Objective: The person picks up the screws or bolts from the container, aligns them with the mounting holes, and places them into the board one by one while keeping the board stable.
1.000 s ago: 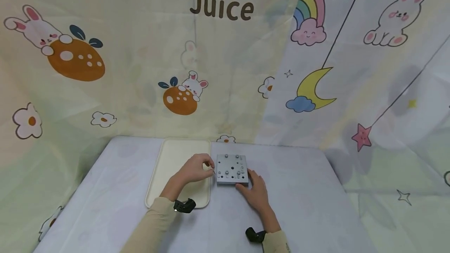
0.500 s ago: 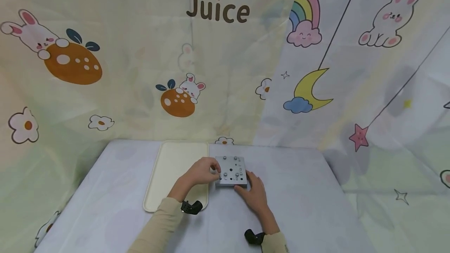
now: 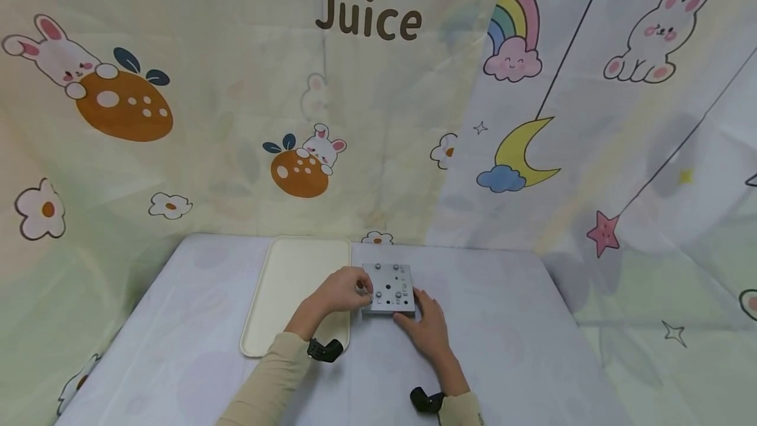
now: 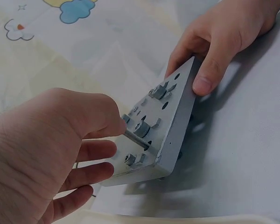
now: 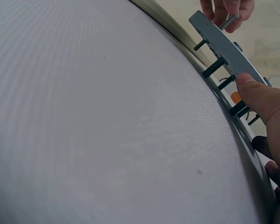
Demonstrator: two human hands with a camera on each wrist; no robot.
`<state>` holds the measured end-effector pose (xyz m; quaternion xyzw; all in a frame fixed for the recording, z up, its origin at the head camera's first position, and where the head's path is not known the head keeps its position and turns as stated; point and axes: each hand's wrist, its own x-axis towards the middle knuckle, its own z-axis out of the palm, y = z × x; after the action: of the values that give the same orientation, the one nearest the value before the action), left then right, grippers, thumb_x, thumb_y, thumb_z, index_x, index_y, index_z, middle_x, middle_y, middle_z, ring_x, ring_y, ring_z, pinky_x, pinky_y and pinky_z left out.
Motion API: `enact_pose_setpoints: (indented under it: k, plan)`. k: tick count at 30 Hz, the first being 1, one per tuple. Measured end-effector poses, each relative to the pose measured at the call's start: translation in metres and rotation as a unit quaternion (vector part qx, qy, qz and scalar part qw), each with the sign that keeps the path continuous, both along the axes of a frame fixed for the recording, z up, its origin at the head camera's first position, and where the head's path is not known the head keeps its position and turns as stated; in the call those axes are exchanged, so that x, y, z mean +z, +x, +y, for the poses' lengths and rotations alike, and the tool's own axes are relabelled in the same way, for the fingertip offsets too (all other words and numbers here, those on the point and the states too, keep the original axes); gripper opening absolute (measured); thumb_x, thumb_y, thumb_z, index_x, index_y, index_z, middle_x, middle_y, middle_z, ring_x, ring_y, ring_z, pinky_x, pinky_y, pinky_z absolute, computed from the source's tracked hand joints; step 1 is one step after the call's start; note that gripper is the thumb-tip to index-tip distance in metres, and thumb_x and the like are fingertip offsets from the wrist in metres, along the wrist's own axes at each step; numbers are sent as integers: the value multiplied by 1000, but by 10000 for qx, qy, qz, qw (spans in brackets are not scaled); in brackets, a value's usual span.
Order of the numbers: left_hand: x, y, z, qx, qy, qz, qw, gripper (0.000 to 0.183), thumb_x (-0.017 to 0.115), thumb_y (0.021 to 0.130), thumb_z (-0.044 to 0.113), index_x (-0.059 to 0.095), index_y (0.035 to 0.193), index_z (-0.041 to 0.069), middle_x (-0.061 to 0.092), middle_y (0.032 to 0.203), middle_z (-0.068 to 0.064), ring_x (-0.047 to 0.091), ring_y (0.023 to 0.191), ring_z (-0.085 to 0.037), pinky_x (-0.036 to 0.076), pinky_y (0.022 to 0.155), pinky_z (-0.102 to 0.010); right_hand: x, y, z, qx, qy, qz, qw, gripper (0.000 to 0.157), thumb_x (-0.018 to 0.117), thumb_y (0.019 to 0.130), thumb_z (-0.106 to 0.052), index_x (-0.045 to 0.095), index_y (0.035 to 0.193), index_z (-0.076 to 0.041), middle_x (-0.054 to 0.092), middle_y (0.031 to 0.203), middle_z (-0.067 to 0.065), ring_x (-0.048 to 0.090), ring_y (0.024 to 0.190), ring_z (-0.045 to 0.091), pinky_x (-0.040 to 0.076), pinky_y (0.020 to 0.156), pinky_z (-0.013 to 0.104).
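Observation:
A grey metal plate (image 3: 384, 275) with holes and several bolts set in it lies right of the cream tray. In the left wrist view, my left hand (image 4: 60, 135) pinches a thin threaded screw (image 4: 136, 139) between thumb and forefinger, its lower end right at a hole near the plate's corner. The other left fingers hang loosely curled. My right hand (image 3: 428, 324) grips the plate's near right corner, thumb on the front edge and fingers along the right side. Bolt shanks (image 5: 214, 67) stick out below the plate in the right wrist view.
The cream tray (image 3: 251, 321) lies left of the plate, under the left forearm. A white cloth (image 3: 503, 347) covers the table. Behind it hangs a printed curtain (image 3: 384, 117) with rabbits and oranges. Each wrist carries a black camera (image 3: 325, 350).
My left hand has moved right with the screw, from beside the plate's left edge to over its near left corner. The right hand keeps its grip on the plate.

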<state>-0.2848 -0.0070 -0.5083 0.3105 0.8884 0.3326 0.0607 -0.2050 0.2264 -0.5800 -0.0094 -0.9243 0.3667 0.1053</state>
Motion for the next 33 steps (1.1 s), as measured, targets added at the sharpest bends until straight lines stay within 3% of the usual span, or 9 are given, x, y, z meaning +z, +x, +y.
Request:
enact_pose_setpoints:
  k: [10,19,24,29,33]
  plan:
    - [-7,11,-13,71,210,-110,9997,6,73,82,23,70,87,22,61,89,12,58,85,-10,48,71,-30,-4,3,-2,13,33,-22,10000,82,72,81,-55,46,143,-8,50,142,10,40,135,27,13,115,43]
    - [-11,23,-51,146,192,-188,9995,12,71,81,19,71,92,21,64,92,13,58,91,-14,49,76,-34,-8,-3,2,52,-23,-17,10000,82,72,81,-55,44,144,-10,48,144,8,37,136,25,10,115,40]
    - [-15,32,-75,247,243,-509,9981,12,73,82,18,71,94,20,63,94,12,58,93,-16,48,78,-36,-9,-6,3,80,2,78,9999,80,73,82,-53,45,143,-10,49,143,8,38,136,26,10,115,44]
    - [-23,45,-96,409,356,-768,9956,12,73,83,17,70,94,20,63,95,11,58,94,-16,48,80,-38,-8,-6,2,96,-5,-121,9999,80,71,82,-55,44,145,-12,46,145,6,35,138,24,8,116,41]
    - [-32,57,-110,516,205,-573,9968,12,74,82,17,71,93,20,64,93,13,59,94,-15,48,82,-38,-8,-4,2,118,1,-173,9998,79,70,84,-54,42,146,-13,45,146,6,34,138,23,7,116,40]
